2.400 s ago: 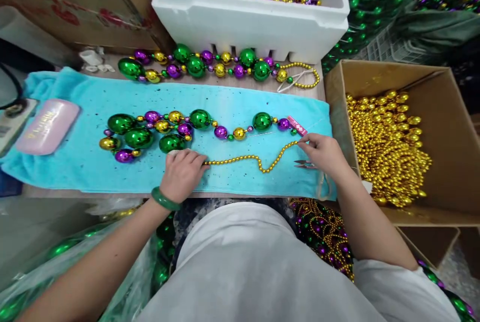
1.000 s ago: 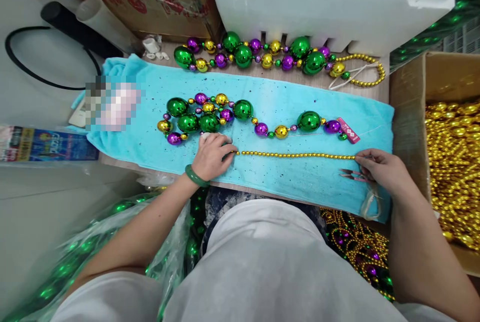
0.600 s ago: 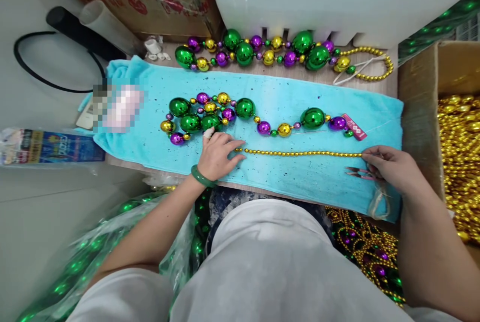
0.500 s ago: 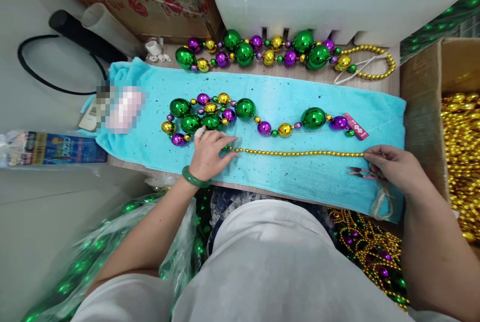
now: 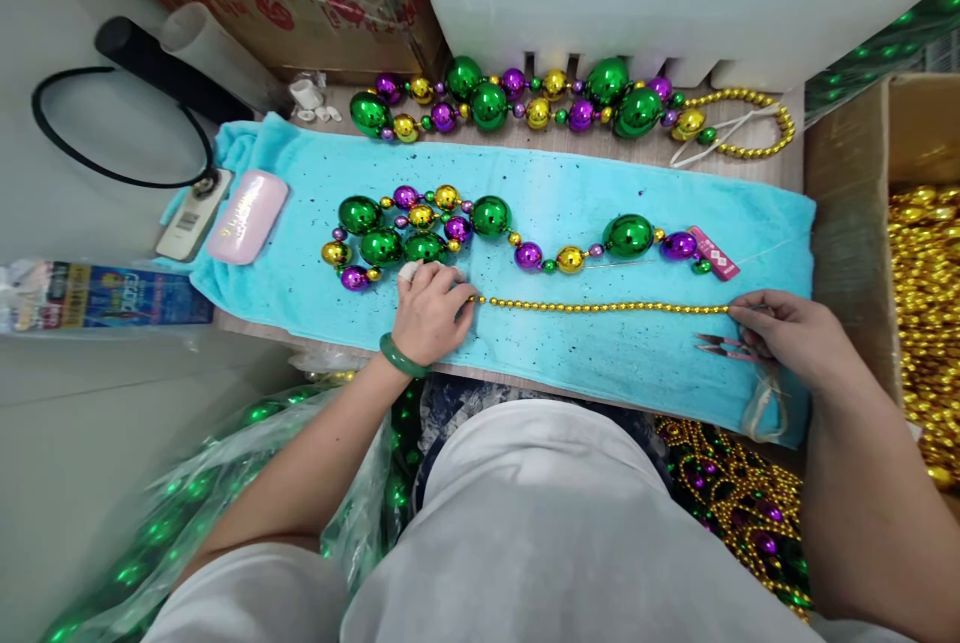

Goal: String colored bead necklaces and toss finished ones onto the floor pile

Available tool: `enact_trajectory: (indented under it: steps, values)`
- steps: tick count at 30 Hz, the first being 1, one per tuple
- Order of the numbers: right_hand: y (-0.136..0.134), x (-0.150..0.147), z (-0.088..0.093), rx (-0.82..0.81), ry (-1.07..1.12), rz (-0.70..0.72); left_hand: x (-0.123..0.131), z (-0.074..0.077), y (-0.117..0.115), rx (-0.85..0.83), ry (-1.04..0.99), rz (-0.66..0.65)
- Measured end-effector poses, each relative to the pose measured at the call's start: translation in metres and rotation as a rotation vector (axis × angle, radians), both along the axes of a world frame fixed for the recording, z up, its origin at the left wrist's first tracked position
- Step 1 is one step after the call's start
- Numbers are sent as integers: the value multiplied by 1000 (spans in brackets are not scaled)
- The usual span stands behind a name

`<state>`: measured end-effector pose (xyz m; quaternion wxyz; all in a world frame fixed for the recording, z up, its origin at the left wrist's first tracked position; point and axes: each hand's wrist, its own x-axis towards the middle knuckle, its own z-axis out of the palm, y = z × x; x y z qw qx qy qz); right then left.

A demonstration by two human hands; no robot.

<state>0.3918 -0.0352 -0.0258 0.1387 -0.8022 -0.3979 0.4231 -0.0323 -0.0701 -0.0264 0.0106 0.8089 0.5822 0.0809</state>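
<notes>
Head view: grips of left hand point(image 5: 433, 313), right hand point(image 5: 780, 328) pinched gold bead strand point(image 5: 600, 307), near-straight over towel point(image 5: 570, 363); overpulling risked snapping it.

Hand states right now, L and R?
Left hand: closed, fingertips holding the left end of the gold bead strand.
Right hand: closed, fingertips pinching the strand's right end.

You can read no word for certain. At upper left, the box point(image 5: 319, 8) shows you red print and round red emblems; at left, the case point(image 5: 247, 217) bears pale lettering and the packet point(image 5: 124, 296) coloured print, all too blurred to read. Right of centre, the tag point(image 5: 715, 254) carries white diamonds.
</notes>
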Motion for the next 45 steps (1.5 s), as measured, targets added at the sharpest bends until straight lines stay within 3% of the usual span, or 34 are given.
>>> enact_trajectory:
  steps: [10, 22, 29, 37, 45]
  values:
    - [-1, -1, -1, 26, 37, 0, 16, -9, 4, -23, -103, -18]
    - [-2, 3, -2, 42, 8, 58, 32, -9, 4, -33, -126, -54]
    - [-1, 2, -1, 37, 22, 55, 28, -7, 3, -44, -99, -28]
    - [-1, 2, -1, 45, 41, 59, 50, -11, 7, -59, -143, -97]
    - [-1, 6, -5, 64, 29, 83, 46, -10, 5, -54, -138, -59]
